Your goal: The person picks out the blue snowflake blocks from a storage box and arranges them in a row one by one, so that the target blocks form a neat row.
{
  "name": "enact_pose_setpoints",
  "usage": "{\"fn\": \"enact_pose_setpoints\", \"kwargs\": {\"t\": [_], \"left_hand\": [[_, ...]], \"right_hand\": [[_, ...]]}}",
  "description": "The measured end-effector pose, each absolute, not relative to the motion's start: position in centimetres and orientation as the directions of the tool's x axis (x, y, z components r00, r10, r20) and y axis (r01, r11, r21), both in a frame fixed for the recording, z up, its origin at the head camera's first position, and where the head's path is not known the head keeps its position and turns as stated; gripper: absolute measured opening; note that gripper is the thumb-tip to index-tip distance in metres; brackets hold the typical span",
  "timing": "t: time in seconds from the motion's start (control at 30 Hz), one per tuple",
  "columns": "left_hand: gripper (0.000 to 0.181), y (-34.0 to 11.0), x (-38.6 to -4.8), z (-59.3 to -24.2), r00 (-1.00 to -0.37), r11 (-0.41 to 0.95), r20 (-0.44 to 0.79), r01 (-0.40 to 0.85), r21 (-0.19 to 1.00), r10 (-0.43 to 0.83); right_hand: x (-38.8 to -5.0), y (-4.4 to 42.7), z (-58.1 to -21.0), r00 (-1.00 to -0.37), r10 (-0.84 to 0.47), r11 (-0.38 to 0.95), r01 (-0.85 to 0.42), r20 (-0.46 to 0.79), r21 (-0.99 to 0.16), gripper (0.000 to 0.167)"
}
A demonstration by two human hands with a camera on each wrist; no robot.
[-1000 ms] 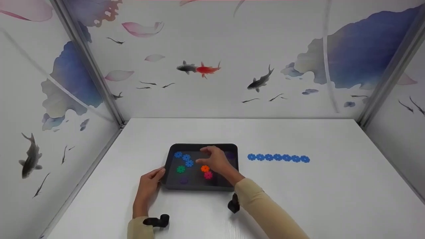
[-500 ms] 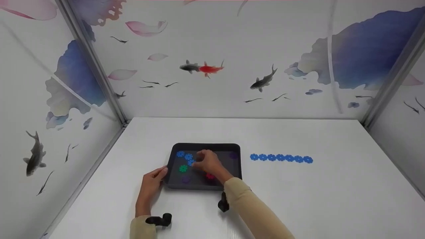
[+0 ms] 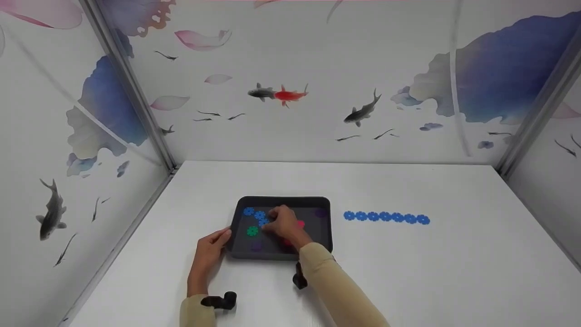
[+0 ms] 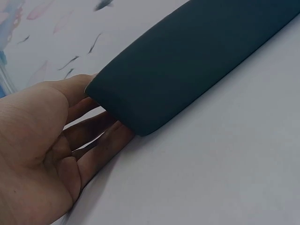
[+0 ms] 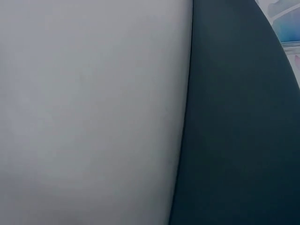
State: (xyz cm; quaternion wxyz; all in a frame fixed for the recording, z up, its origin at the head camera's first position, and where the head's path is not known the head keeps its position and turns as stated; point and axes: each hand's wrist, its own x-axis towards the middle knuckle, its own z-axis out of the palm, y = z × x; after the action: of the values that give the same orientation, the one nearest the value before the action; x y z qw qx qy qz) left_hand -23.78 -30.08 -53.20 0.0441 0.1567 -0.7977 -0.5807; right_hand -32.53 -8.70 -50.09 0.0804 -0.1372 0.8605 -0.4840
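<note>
A dark grey tray (image 3: 313, 255) stands on the white table, and flower-shaped plastic discs lie in it. My left hand (image 3: 209, 247) grips the tray's left edge; in the left wrist view its thumb is at the rim and its fingers lie against the end wall. Inside the tray my right hand (image 3: 285, 224) reaches down, thumb and index finger spread apart beside the lowest of the blue discs (image 3: 259, 215). Whether the thumb tip touches that disc is unclear. A green disc (image 3: 252, 231) lies just below them. The right wrist view shows only the tray's outer wall (image 5: 239, 117) and table.
A row of several joined blue discs (image 3: 385, 216) lies on the table right of the tray. Inside the tray are purple discs (image 3: 257, 245) and a pink disc (image 3: 301, 224), with another reddish one partly behind the right wrist. Printed walls enclose the table (image 3: 445, 272).
My right hand has moved left and down toward the blue discs, its fingers drawing closer together. The orange disc is now hidden behind it. My left hand stays at the tray's edge.
</note>
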Motion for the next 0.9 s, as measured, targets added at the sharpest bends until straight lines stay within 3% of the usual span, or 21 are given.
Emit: {"fn": "enact_pose_setpoints", "kwargs": {"t": [0.53, 0.9], "left_hand": [[0.05, -30.12, -23.71, -53.08, -0.946, 0.258, -0.122, -0.204, 0.944, -0.301], [0.045, -29.85, -23.53, -52.88, -0.948, 0.119, -0.163, -0.201, 0.972, -0.273]], "right_hand": [[-32.98, -9.4, -50.66, -0.948, -0.316, 0.599, -0.223, 0.028, -0.769, 0.04], [-33.08, -9.19, -51.0, -0.941, -0.335, 0.609, -0.25, 0.041, -0.752, 0.026]]}}
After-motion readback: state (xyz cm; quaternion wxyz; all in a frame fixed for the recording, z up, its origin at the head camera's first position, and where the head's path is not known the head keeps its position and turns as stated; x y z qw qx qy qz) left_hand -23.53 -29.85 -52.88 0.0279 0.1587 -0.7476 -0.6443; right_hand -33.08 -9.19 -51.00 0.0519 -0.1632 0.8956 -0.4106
